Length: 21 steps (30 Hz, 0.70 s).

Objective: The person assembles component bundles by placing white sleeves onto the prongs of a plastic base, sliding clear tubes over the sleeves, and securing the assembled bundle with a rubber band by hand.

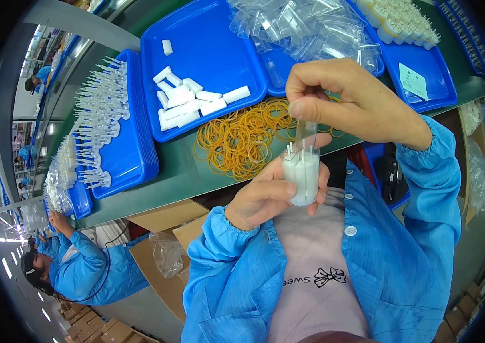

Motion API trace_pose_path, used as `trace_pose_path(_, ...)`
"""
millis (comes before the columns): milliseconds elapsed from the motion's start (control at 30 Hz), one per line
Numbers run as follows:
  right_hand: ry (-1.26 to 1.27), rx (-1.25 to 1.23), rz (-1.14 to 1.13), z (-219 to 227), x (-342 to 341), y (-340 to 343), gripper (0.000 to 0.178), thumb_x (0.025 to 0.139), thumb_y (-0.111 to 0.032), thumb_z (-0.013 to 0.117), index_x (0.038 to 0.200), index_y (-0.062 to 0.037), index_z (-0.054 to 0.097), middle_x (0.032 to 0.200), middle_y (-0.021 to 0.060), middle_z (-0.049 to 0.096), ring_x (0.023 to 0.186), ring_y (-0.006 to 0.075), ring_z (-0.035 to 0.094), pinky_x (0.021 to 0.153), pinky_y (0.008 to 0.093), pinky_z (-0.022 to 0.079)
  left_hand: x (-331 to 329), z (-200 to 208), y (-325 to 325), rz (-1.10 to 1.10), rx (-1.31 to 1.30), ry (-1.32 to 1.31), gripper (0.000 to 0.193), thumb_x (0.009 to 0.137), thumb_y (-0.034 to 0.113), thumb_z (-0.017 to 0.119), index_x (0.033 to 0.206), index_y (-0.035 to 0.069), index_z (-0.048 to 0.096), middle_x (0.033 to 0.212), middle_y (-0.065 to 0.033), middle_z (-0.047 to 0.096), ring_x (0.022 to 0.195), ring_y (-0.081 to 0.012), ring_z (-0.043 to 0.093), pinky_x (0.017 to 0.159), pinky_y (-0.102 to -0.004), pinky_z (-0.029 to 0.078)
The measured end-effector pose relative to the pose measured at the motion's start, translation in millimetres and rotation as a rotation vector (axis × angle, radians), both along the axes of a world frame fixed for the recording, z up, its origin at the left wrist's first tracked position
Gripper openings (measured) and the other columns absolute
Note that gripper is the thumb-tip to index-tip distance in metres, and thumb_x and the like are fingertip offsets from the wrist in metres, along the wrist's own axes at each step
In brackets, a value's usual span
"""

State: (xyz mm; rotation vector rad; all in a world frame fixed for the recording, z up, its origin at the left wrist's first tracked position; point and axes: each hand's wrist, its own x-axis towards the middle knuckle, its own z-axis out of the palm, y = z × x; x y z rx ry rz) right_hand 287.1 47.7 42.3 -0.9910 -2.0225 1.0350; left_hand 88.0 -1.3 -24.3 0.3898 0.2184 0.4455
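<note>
While a white bundle (301, 182) of pieces with thin stems is standing nearly upright before the person's chest, just off the table's near edge, the left hand (270, 194) is clamping it, thumb pressing on one side, fingers curling round the other. Above it, the right hand (342, 94) is pinching a clear plastic piece (307, 134) between thumb and forefinger; its lower end is hanging at the stems, contact impossible to tell. Just beyond, yellow rubber bands (234, 146) are lying heaped on the green table (171, 183). Behind these, a blue tray (208, 34) is holding loose white cylinders (182, 102); clear plastic sleeves (305, 28) are piling up to its right. White stemmed pieces (99, 108) are filling stacked blue trays (128, 171) leftward. Far right, a pale green slip (412, 82) is resting in another tray (436, 94). Further left, a co-worker in blue (94, 274) is reaching toward the table.
</note>
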Motion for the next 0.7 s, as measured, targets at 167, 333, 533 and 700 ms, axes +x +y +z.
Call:
trace_pose_path(167, 0.023, -0.22, 0.046, -2.5, -3.7, -2.4, 0.023, 0.088, -0.021, 0.058, 0.079, -0.0014, 0.052, 0.067, 0.0021, 0.049, 0.062, 0.0097, 0.043, 0.055, 0.0262, 0.036, -3.8, -2.7, -1.6, -0.001, 0.02, 0.025, 0.083, 0.079, 0.03, 0.065, 0.143, 0.003, 0.02, 0.098, -0.0149, 0.051, 0.086, -0.0259, 0.058, 0.056, -0.0312, 0.048)
trace_pose_path(333, 0.07, -0.143, 0.085, -7.4, -2.8, -1.7, 0.025, 0.09, -0.026, 0.058, 0.082, -0.0022, 0.056, 0.064, 0.0029, 0.052, 0.055, 0.007, 0.048, 0.049, 0.0247, 0.037, -4.3, -4.2, -4.7, 0.012, 0.061, 0.036, 0.08, 0.082, 0.033, 0.064, 0.142, 0.003, 0.02, 0.097, -0.0148, 0.051, 0.084, -0.0254, 0.057, 0.053, -0.029, 0.047)
trace_pose_path(533, 0.055, -0.148, 0.068, 1.5, 0.2, -5.4, 0.024, 0.089, -0.022, 0.058, 0.078, -0.0015, 0.052, 0.068, 0.0023, 0.051, 0.06, 0.0095, 0.046, 0.053, 0.0257, 0.037, -5.0, -7.2, -5.5, 0.052, -0.034, -0.014, 0.078, 0.084, 0.031, 0.063, 0.142, 0.005, 0.02, 0.098, -0.0152, 0.049, 0.082, -0.0252, 0.055, 0.052, -0.0276, 0.046)
trace_pose_path(700, 0.108, -0.185, 0.044, 2.3, -2.4, -9.5, 0.022, 0.088, -0.02, 0.06, 0.078, -0.0016, 0.052, 0.068, 0.0027, 0.052, 0.059, 0.0085, 0.052, 0.051, 0.0241, 0.039, -5.2, -9.0, -5.1, 0.032, -0.001, -0.052, 0.068, 0.086, 0.031, 0.062, 0.138, 0.007, 0.026, 0.1, -0.0118, 0.05, 0.088, -0.0209, 0.054, 0.059, -0.0276, 0.045)
